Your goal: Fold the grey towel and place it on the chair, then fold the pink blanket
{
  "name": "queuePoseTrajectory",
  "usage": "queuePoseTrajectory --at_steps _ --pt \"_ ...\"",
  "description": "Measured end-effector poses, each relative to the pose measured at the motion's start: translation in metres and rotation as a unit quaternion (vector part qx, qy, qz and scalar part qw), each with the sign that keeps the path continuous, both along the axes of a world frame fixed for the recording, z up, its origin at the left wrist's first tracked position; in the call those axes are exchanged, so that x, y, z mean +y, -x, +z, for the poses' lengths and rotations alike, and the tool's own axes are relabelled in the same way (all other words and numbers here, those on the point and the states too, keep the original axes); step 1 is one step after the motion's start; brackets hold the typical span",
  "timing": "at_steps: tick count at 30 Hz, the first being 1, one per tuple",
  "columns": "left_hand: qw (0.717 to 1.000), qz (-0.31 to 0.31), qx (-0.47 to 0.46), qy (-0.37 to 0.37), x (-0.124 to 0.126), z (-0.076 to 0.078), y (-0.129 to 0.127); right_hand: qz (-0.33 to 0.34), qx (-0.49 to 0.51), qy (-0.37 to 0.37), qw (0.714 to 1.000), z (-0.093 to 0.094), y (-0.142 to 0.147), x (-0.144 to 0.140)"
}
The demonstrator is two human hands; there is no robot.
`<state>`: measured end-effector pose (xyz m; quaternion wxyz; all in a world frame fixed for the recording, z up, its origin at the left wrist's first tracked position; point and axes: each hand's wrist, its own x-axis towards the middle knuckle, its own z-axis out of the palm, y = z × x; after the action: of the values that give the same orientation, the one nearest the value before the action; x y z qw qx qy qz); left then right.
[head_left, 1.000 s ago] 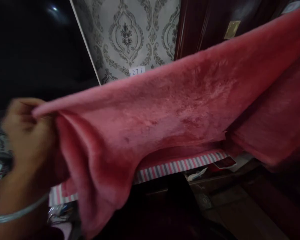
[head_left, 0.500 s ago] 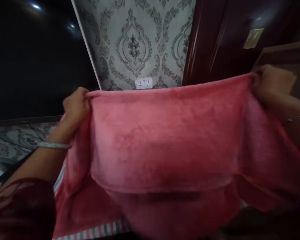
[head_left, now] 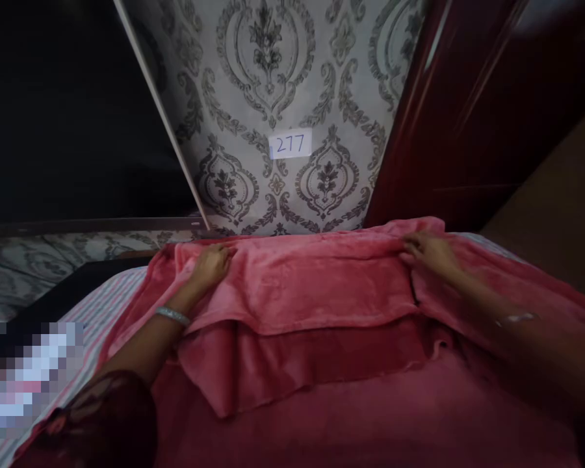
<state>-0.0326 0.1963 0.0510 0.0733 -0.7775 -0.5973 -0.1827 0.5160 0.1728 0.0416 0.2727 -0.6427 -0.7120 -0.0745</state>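
A pink plush cloth [head_left: 322,292] lies across the surface before me, its upper part doubled over in loose layers with an uneven lower edge. Its exact kind cannot be made out. My left hand [head_left: 211,265] is closed on the far edge at the left, the fingertips pinching the fabric. Near the far right corner, my right hand [head_left: 431,255] grips the same cloth between thumb and fingers. Between the two hands the far edge runs fairly straight. More pink plush fabric [head_left: 370,416] spreads flat beneath and towards me.
A striped cloth [head_left: 112,292] shows from under the pink fabric at left. Behind stands a patterned wall [head_left: 273,84] with a paper label [head_left: 290,143] reading 277. A large black screen [head_left: 68,117] is at left, a dark red wooden panel [head_left: 468,117] at right.
The cloth, held up stretched between both hands, has come down onto the surface. Both hands are lower and closer together, and my view has tilted downward.
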Motion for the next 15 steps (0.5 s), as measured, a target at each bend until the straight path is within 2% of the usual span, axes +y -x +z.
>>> queuePoseTrajectory --at_steps 3,7,9,12,15 --pt "1.000 0.003 0.024 0.006 -0.044 -0.007 0.022 0.111 0.015 0.001 0.994 -0.038 0.035 -0.040" --pt "0.997 0.055 -0.046 -0.021 -0.119 -0.010 0.058 0.184 0.016 0.018 0.983 -0.074 0.067 -0.104" --pt "0.991 0.088 -0.092 -0.030 -0.157 -0.021 0.079 0.209 -0.009 0.028 0.977 -0.090 0.071 -0.133" --pt "0.974 0.160 -0.159 -0.026 -0.205 -0.045 0.106 0.219 -0.053 0.030 0.974 -0.109 0.066 -0.163" --pt "0.955 0.212 -0.207 0.008 -0.229 -0.066 0.123 0.223 -0.062 -0.004 0.973 -0.121 0.058 -0.170"
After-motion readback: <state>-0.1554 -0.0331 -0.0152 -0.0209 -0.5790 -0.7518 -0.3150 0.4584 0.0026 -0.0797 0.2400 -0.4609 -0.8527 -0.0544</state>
